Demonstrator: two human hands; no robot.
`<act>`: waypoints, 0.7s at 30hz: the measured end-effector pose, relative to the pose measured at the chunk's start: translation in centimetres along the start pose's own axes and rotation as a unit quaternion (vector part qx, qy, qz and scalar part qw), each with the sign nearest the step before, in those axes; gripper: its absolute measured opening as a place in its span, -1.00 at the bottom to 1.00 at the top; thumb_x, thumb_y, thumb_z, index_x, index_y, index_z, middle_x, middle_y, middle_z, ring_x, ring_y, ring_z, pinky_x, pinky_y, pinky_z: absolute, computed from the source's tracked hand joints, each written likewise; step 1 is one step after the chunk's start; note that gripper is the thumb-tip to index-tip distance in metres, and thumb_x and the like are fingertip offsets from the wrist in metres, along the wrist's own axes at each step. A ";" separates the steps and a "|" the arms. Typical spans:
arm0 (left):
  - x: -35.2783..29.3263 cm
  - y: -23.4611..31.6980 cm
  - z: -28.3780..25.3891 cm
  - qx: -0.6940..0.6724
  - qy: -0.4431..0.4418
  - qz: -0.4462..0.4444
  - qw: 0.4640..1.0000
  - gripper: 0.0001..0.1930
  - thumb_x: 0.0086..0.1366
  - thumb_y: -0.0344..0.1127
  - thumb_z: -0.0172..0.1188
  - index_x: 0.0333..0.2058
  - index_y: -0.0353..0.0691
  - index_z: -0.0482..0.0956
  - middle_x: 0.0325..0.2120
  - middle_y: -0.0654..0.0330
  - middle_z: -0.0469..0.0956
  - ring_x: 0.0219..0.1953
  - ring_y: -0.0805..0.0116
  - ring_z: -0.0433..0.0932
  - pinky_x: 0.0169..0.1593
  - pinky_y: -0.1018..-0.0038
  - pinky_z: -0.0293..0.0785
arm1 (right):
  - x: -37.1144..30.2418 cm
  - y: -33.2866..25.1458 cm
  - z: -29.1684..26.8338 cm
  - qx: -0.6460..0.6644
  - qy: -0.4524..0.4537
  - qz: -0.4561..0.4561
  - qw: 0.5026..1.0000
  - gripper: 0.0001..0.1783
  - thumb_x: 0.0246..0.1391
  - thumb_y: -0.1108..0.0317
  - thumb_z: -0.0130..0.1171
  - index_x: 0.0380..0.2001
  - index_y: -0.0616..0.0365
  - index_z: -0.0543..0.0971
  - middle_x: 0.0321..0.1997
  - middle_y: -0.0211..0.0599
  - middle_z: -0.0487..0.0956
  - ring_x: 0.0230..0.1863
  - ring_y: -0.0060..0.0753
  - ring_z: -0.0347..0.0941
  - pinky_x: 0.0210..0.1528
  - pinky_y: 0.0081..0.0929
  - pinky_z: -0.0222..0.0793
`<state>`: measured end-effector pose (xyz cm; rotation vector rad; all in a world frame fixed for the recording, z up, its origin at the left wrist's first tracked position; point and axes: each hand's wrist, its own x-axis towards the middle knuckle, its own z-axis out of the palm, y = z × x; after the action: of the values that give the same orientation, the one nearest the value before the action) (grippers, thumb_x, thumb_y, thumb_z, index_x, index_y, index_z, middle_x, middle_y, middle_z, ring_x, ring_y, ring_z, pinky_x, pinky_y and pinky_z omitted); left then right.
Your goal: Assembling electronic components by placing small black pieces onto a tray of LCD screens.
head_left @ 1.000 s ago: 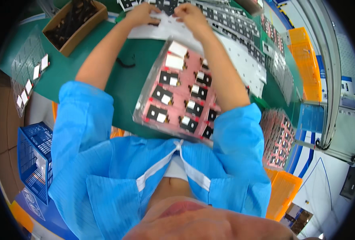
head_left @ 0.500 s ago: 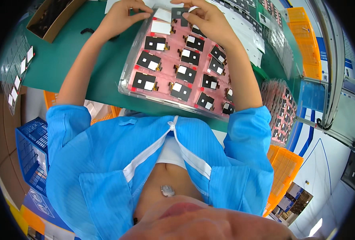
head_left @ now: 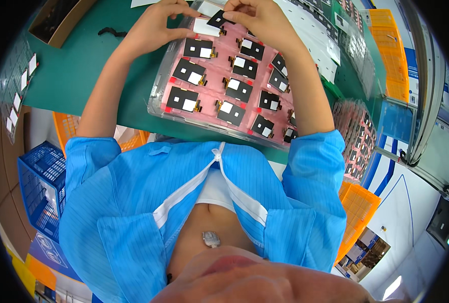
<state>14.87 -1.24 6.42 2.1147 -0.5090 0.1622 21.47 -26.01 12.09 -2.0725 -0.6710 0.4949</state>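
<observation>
A clear plastic tray point(head_left: 156, 103) with a pink surface lies in front of me, holding rows of small flat black panels point(head_left: 185, 99) with white squares and short ribbon tails. My right hand point(head_left: 257, 19) pinches one tilted black panel point(head_left: 217, 18) by its right end at the tray's far edge. Just below that panel lies a white rectangular piece point(head_left: 206, 28). My left hand point(head_left: 164, 26) is at the tray's far left corner, thumb and fingers apart beside the white piece, with nothing visible between them.
A brown cardboard box point(head_left: 57, 25) and a dark strip point(head_left: 112, 32) are on the green table point(head_left: 83, 76). White sheets point(head_left: 305, 30) lie to the right. Stacked clear trays point(head_left: 356, 144) stand beyond my right elbow. Orange baskets point(head_left: 356, 212) and a blue basket point(head_left: 42, 182) sit around me.
The black panel in my right hand has moved slightly left and turned from upright to slanted over the white piece. My left hand has lowered a little, its thumb still apart from the fingers.
</observation>
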 end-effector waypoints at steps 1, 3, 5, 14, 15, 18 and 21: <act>-0.1 -0.3 0.1 -0.004 0.004 0.002 1.000 -0.56 -0.02 -0.35 0.55 -0.09 -0.19 0.74 -0.26 0.13 0.53 -0.17 0.17 0.54 -0.05 0.35 0.46 | 0.4 0.4 0.1 0.002 -0.003 0.002 1.000 -0.93 0.16 0.50 0.32 -0.32 0.24 0.61 -0.41 -0.41 0.53 -0.41 -0.62 0.41 -0.37 -0.58 0.38; -0.1 -0.7 0.3 -0.003 0.003 0.008 1.000 -0.56 -0.02 -0.34 0.55 -0.09 -0.18 0.74 -0.26 0.15 0.51 -0.19 0.21 0.52 -0.07 0.36 0.45 | 1.4 0.6 0.3 -0.204 0.063 -0.341 0.915 -0.92 0.14 0.48 0.32 -0.32 0.22 0.61 -0.51 -0.42 0.50 -0.47 -0.60 0.36 -0.39 -0.57 0.32; -0.2 -0.9 0.4 -0.003 0.001 0.014 1.000 -0.56 -0.02 -0.34 0.56 -0.09 -0.17 0.74 -0.26 0.17 0.50 -0.20 0.24 0.51 -0.09 0.38 0.44 | 0.8 -0.4 0.4 -0.127 0.013 -0.193 0.973 -0.93 0.13 0.49 0.32 -0.34 0.22 0.60 -0.53 -0.44 0.50 -0.48 -0.61 0.34 -0.39 -0.57 0.31; -0.4 -1.1 0.4 -0.066 -0.022 -0.049 0.996 -0.54 0.03 -0.32 0.56 -0.05 -0.22 0.72 -0.26 0.27 0.43 -0.26 0.40 0.41 -0.16 0.47 0.38 | 2.0 0.0 1.5 -0.034 -0.035 -0.025 0.999 -0.91 0.14 0.48 0.32 -0.39 0.26 0.61 -0.56 -0.46 0.53 -0.49 -0.64 0.37 -0.42 -0.54 0.33; -0.4 -0.9 0.3 -0.067 -0.022 -0.056 0.996 -0.55 0.03 -0.34 0.56 -0.05 -0.23 0.71 -0.25 0.28 0.42 -0.26 0.41 0.41 -0.17 0.47 0.37 | 2.1 0.3 1.5 -0.030 -0.049 -0.016 0.998 -0.90 0.14 0.47 0.33 -0.39 0.27 0.63 -0.56 -0.44 0.54 -0.49 -0.64 0.38 -0.42 -0.55 0.34; -0.4 -0.8 0.3 -0.075 -0.026 -0.068 0.995 -0.55 0.04 -0.37 0.55 -0.05 -0.24 0.71 -0.24 0.28 0.41 -0.26 0.43 0.40 -0.17 0.49 0.36 | 2.3 0.8 1.7 -0.045 -0.035 -0.016 0.998 -0.90 0.12 0.46 0.35 -0.40 0.27 0.65 -0.55 -0.42 0.57 -0.49 -0.64 0.39 -0.40 -0.57 0.35; -0.4 -0.6 0.2 -0.083 -0.030 -0.076 0.993 -0.56 0.04 -0.40 0.54 -0.05 -0.25 0.70 -0.23 0.29 0.39 -0.25 0.44 0.39 -0.18 0.50 0.35 | 2.4 1.2 1.9 -0.042 -0.037 -0.019 0.998 -0.90 0.12 0.46 0.36 -0.39 0.27 0.66 -0.55 -0.43 0.57 -0.49 -0.63 0.39 -0.41 -0.58 0.35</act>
<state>14.70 -1.01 5.71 1.9896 -0.3821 -0.0300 22.58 -23.85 9.80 -2.1247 -0.7863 0.5319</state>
